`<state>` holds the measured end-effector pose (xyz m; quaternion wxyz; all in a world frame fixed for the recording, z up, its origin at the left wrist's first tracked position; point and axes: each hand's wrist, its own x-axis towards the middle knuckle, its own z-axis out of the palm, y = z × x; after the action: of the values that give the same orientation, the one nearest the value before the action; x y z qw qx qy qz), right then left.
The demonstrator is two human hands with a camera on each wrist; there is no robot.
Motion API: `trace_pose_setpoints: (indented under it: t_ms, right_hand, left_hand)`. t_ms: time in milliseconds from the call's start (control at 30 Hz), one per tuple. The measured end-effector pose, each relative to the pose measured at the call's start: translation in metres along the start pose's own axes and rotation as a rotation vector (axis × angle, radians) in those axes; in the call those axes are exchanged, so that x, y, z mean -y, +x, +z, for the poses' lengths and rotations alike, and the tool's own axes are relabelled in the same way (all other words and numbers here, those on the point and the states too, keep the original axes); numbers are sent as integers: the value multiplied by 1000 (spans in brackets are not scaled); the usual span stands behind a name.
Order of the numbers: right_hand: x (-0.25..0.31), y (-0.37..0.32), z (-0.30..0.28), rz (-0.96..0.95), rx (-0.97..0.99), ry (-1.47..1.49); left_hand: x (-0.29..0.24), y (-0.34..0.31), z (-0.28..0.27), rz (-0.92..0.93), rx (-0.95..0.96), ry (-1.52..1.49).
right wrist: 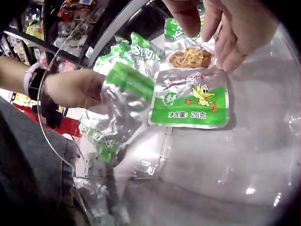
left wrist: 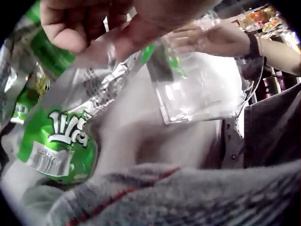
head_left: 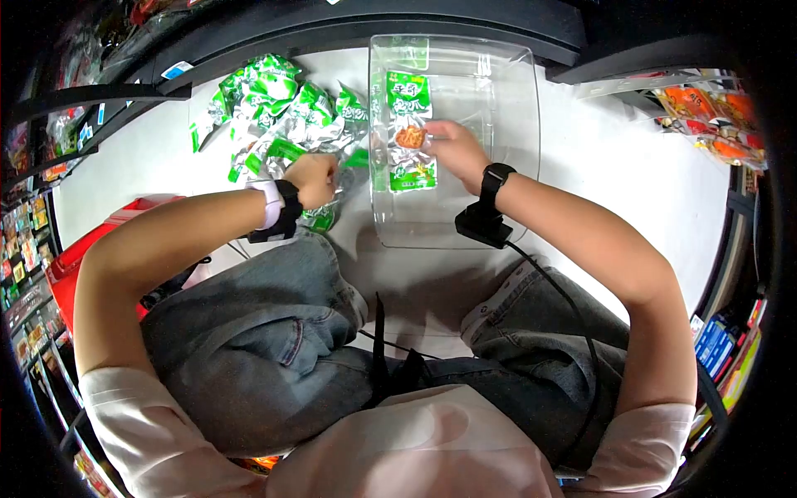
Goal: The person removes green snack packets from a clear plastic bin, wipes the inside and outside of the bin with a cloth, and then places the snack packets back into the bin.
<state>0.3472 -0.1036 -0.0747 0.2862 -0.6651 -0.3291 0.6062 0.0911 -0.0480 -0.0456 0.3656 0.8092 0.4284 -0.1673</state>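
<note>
My left hand pinches the top edge of a green and silver snack packet just left of the clear plastic box. That packet hangs with its barcode end low in the left wrist view. Inside the box, along its left side, is another snack packet with a food picture and a cartoon duck. My right hand reaches into the box, fingers mostly straight, fingertips touching this packet at its right edge. Beyond my left hand lies a pile of matching packets on the white floor.
Dark shelving runs behind the box. Orange packets hang at the right. A red bag sits beside my left arm. My jeans-clad legs frame the near floor, and a black cable runs from my right wrist.
</note>
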Motion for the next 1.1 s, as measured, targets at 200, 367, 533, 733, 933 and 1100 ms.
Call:
trace_pose_setpoints:
  t_ms: [200,367,533,733,933,1100]
  right_hand:
    - [-6,8,-5,2,-52,5]
    - [-1,13,-12,83,-9,62]
    - [5,25,-19,-60,89,-202]
    - [59,-28,-26,86,284,440]
    - [72,-53,-5,-81,443,585]
    - [54,-16,-16,49,19,352]
  left_hand:
    - [-36,-27,-70,161,-339,12]
    - [-73,-45,-125,568,-613,320]
    - [-96,-43,-134,1300,-600,746]
    - [-94,-35,-120,1418,-415,779]
    - [-101,-14,-109,1372,-429,768]
    - [-80,-3,-118,892,-518,537]
